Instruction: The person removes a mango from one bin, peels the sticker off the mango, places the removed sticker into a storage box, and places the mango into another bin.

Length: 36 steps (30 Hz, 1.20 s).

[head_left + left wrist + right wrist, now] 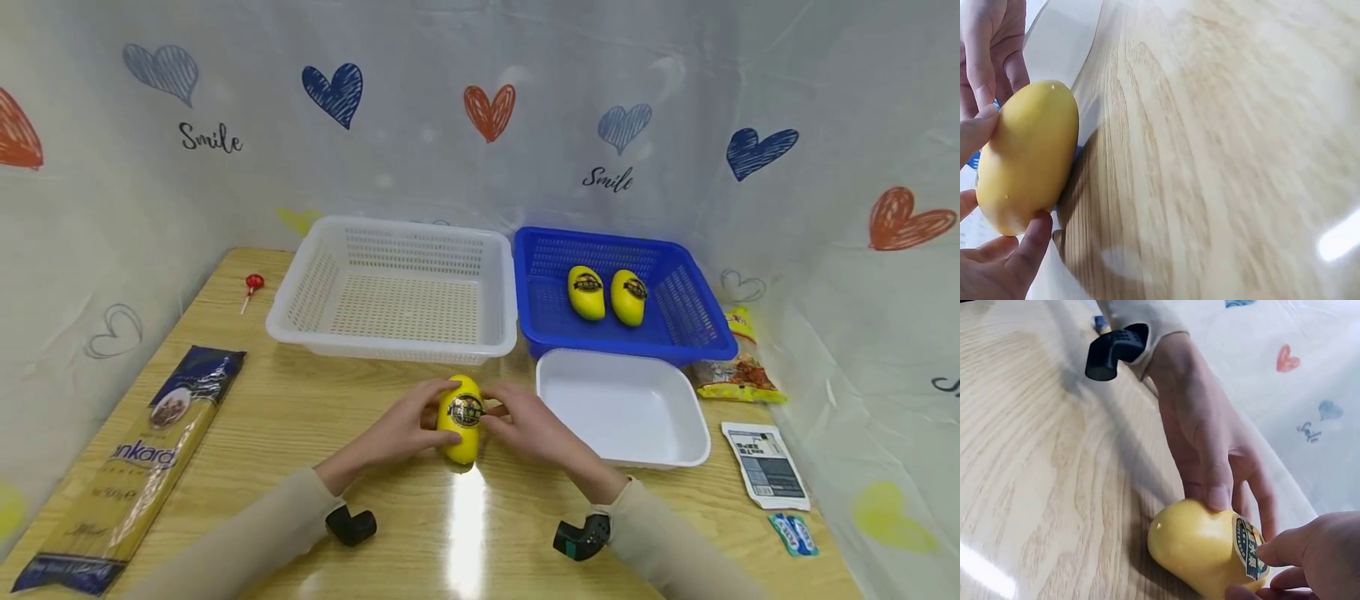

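A yellow mango (459,451) with a dark round sticker (467,410) lies on the wooden table in front of the white basket. My left hand (411,422) grips it from the left, with thumb and fingers bent against its skin. From the other side my right hand (527,422) holds the mango with curled fingers, close to the sticker. In the right wrist view, a fingertip of the right hand (1335,553) touches the edge of the sticker (1249,549). The left wrist view shows the mango's bare yellow side (1032,150); its sticker is hidden there.
Behind stand a white basket (405,346) and a blue basket (615,344) with two stickered mangoes (587,300). A white tray (622,408) is right of my hands. Pasta packet (142,450) and lollipop (254,283) lie left; snack bag (742,367), white pouch (767,467) and small blue packets (793,534) lie right.
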{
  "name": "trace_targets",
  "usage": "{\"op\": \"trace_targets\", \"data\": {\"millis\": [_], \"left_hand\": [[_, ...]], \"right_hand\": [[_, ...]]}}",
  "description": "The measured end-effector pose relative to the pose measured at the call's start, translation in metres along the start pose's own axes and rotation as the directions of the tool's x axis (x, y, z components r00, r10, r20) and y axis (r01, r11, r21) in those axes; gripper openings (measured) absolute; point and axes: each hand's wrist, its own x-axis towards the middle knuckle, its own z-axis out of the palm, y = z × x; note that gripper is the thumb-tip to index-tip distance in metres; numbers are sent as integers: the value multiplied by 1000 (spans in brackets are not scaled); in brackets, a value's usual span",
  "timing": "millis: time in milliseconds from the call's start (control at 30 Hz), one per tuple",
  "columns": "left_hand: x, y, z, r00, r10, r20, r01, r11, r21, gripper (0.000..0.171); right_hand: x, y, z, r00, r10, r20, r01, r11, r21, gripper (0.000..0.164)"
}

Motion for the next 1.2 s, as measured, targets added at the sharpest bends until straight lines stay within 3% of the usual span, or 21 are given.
{"op": "trace_targets", "data": {"millis": [200,333,533,767,933,1033,1200], "left_hand": [[-16,2,-5,998,29,-47,-24,994,109,73],[-23,3,-4,998,34,-52,-28,995,99,74],[-25,5,-2,996,25,-86,-18,997,75,74],[-23,8,1,993,19,-115,-1,988,154,75],[-23,9,3,990,1,-138,28,978,207,73],[-24,10,3,989,-25,-148,55,978,200,75],[-24,10,2,987,-44,-153,73,979,190,77]], "right_hand": [[6,-6,10,1000,-1,15,1,1000,12,38],[7,-12,16,999,-37,-23,35,998,-53,33],[12,-17,23,989,-100,-113,93,993,-68,32],[12,-25,26,962,-216,-165,194,971,-142,17],[4,-38,16,945,-268,-187,237,956,-172,14],[-2,-39,-1,945,-235,-228,215,970,-110,14],[-12,-25,-43,962,-48,-270,57,998,26,15]]}}
